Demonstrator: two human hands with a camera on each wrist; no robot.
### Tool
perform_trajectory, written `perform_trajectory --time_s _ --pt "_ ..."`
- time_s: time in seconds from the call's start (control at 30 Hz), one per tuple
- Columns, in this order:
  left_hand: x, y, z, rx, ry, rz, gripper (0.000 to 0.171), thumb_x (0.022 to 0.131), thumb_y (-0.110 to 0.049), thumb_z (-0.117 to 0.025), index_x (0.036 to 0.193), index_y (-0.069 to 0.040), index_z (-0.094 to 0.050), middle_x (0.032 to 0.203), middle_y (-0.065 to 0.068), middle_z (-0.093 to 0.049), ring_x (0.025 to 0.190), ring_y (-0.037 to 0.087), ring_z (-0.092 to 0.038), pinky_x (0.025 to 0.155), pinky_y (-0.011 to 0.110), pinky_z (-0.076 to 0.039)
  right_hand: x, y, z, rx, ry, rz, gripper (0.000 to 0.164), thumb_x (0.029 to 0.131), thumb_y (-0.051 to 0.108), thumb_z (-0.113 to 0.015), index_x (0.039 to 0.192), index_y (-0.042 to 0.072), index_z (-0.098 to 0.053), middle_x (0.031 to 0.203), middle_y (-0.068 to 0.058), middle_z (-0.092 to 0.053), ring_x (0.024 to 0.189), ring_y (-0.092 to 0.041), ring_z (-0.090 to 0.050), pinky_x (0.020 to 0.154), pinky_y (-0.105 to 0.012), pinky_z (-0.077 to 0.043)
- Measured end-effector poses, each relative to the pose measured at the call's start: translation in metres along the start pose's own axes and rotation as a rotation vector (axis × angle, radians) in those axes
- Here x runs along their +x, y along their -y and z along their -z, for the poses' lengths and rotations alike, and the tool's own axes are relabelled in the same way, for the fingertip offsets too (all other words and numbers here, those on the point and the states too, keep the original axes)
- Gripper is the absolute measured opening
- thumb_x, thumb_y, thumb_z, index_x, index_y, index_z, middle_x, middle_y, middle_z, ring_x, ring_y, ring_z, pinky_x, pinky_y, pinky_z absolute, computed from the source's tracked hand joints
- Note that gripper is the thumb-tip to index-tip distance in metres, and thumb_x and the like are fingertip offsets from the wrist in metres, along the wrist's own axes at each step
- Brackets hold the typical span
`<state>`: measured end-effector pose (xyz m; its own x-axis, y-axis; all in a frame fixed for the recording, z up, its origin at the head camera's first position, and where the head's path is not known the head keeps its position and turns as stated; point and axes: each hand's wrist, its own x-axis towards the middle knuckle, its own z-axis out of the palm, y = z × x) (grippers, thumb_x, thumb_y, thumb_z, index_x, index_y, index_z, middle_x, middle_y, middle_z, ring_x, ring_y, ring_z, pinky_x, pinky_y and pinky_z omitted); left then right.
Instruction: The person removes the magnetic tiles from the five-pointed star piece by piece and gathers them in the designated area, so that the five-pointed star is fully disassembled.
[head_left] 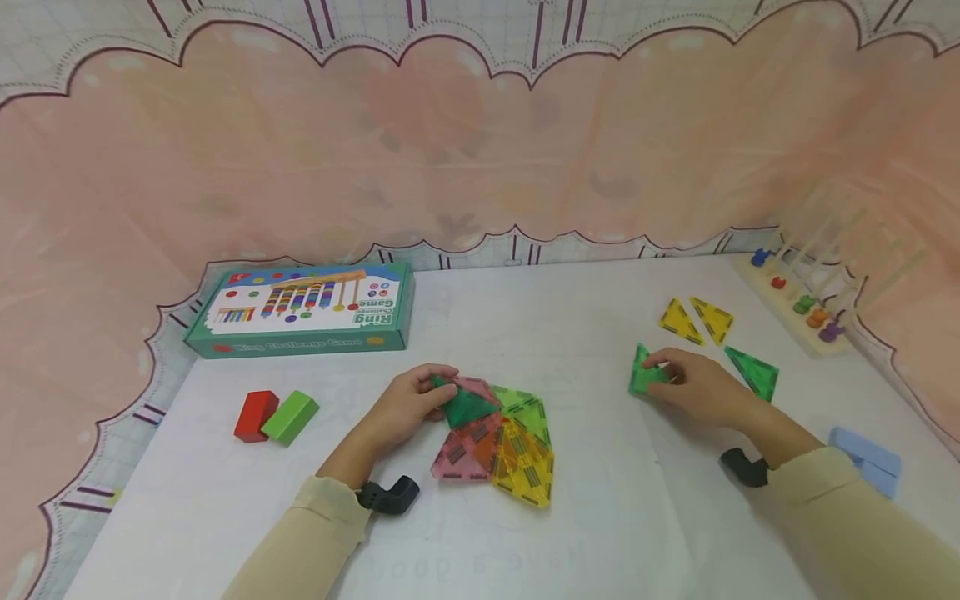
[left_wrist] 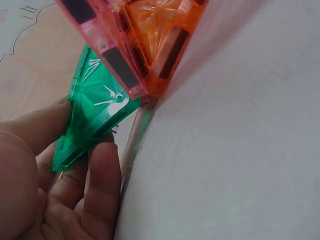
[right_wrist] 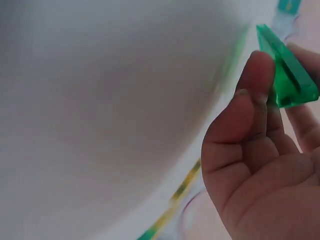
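My left hand pinches a dark green triangular magnetic tile between thumb and fingers. That tile overlaps the joined group of translucent tiles: pink tiles, yellow tiles and light green tiles. In the left wrist view, its corner is right at a pink tile's edge, with an orange tile behind. Off to the right, my right hand pinches another green triangular tile, tilted up on edge. Nearby lie a loose green triangle tile and two yellow triangle tiles.
A Ring Challenge Game box lies at the back left, with a red block and a green block before it. At right stand a pegged wooden base with small coloured figures and light blue blocks.
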<state>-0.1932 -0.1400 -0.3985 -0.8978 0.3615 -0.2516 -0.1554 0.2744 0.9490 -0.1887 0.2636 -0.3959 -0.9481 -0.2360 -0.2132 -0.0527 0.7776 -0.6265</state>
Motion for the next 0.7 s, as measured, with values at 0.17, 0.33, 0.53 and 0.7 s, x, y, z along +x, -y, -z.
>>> perform_trajectory --time_s 0.17,0.33,0.53,0.7 --pt "0.000 -0.002 0.001 0.010 -0.015 0.009 0.033 0.089 -0.016 -0.056 0.120 -0.005 -0.052 0.104 0.008 -0.059 0.086 0.018 -0.055 0.074 0.034 -0.048 -0.022 -0.029 0.020 -0.101 -0.041 -0.009 0.045 0.087 0.035 -0.057 0.124 0.011 -0.047 0.103 -0.015 -0.055 0.090 -0.029 -0.052 0.068 -0.038 -0.045" --pt "0.000 -0.001 0.001 0.014 -0.027 0.022 0.032 0.089 -0.015 -0.055 0.120 -0.006 -0.052 0.104 0.008 -0.059 0.086 0.018 -0.054 0.074 0.034 -0.048 -0.034 -0.040 0.028 -0.203 -0.088 -0.039 0.054 0.086 0.035 -0.057 0.129 0.005 -0.042 0.106 -0.022 -0.056 0.093 -0.035 -0.053 0.071 -0.045 -0.045" --pt "0.009 0.012 0.003 -0.011 -0.024 0.020 0.036 0.089 -0.017 -0.056 0.122 -0.006 -0.051 0.103 0.008 -0.059 0.084 0.018 -0.054 0.073 0.033 -0.048 -0.039 -0.042 0.032 -0.262 -0.132 -0.070 0.060 0.083 0.036 -0.061 0.127 0.000 -0.043 0.107 -0.026 -0.055 0.094 -0.037 -0.052 0.070 -0.047 -0.046" --pt "0.017 0.025 0.003 -0.010 -0.029 0.021 0.037 0.087 -0.023 -0.059 0.121 -0.011 -0.052 0.105 0.007 -0.058 0.086 0.018 -0.054 0.072 0.032 -0.048 -0.032 -0.043 0.032 -0.252 -0.098 -0.078 0.068 0.078 0.044 -0.064 0.129 0.005 -0.042 0.105 -0.025 -0.055 0.094 -0.038 -0.051 0.071 -0.049 -0.045"
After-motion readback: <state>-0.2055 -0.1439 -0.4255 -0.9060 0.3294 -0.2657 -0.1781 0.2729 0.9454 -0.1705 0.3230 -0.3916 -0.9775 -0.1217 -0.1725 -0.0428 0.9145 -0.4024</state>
